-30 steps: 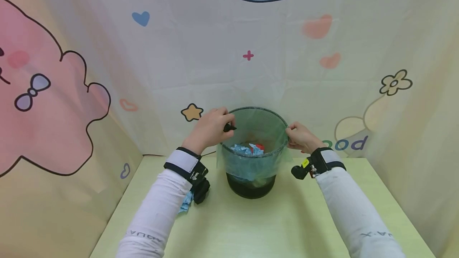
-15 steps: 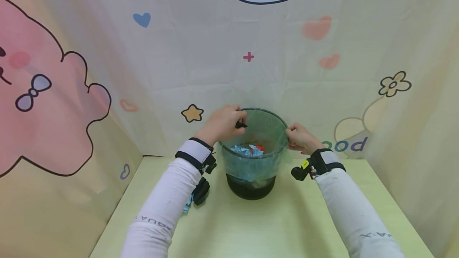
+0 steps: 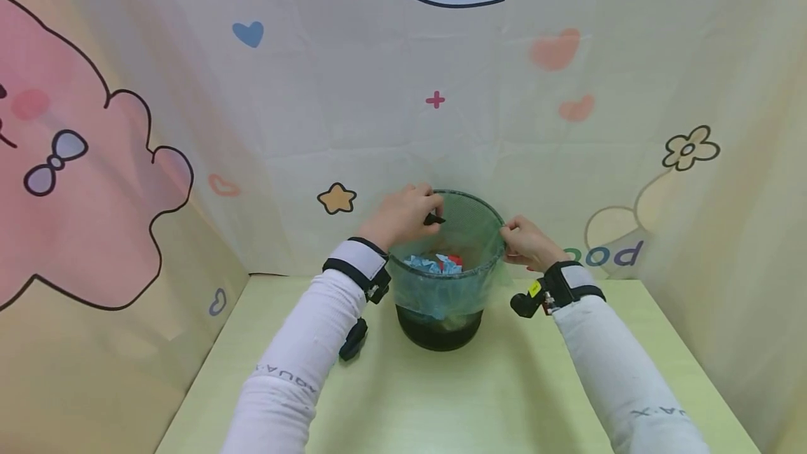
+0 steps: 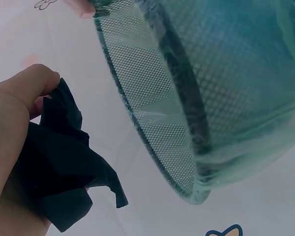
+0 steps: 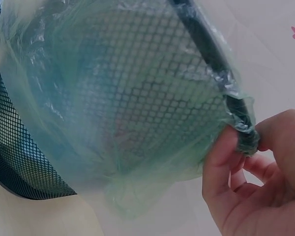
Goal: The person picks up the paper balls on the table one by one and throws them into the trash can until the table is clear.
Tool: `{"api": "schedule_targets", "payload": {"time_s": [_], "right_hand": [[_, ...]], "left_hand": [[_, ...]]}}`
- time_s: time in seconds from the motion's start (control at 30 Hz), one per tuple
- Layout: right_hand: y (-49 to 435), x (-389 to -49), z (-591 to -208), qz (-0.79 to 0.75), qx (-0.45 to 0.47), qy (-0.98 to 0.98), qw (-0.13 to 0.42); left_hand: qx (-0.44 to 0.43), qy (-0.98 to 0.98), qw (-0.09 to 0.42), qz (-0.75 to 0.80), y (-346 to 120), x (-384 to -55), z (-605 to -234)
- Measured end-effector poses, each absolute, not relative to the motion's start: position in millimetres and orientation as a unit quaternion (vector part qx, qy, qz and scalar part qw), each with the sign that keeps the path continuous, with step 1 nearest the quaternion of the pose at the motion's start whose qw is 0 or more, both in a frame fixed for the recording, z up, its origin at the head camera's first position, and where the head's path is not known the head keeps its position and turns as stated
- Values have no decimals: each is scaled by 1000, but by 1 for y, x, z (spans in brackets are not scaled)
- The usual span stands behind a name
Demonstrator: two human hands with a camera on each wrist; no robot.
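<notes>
A dark mesh wastebasket (image 3: pixel 439 335) stands on the table, lined with a thin green plastic bag (image 5: pixel 113 98) folded over its rim. My left hand (image 3: pixel 403 216) is above the basket's left side and grips a crumpled black piece of paper (image 4: pixel 64 162) that pokes out between thumb and fingers. On the right, my right hand (image 3: pixel 532 242) pinches the bag-covered rim (image 5: pixel 243 115) between thumb and fingers. Crumpled light blue paper (image 3: pixel 431 265) and a small red piece (image 3: pixel 455 260) lie inside the basket.
Another crumpled black piece (image 3: pixel 354 340) lies on the pale table (image 3: pixel 429 405) left of the basket, partly behind my left forearm. A printed curtain (image 3: pixel 378 90) hangs close behind the basket and along both sides.
My left hand has moved right with the black paper, from the basket's left rim to over its opening. My right hand keeps its pinch on the rim.
</notes>
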State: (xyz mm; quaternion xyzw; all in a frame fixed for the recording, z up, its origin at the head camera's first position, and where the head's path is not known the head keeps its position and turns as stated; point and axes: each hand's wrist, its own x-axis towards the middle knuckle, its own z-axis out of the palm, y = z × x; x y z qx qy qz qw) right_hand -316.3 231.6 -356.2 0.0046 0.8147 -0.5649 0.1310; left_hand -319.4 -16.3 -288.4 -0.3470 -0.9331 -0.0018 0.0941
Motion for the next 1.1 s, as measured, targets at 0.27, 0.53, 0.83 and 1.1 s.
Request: {"api": "schedule_targets", "payload": {"time_s": [0.27,0.53,0.83,1.1], "right_hand": [[232,-317,-356,-566,4,814,132],[231,-316,-356,-561,8,818,126],[231,-316,-359,-564,5,816,127],[231,-317,-359,-562,4,818,127]], "left_hand": [[-345,-935,84,-18,-12,-323,-295],[-335,-939,69,-34,-8,-318,-293],[-341,-936,69,-56,-9,-320,-300],[-333,-939,60,-68,-13,-321,-302]]}}
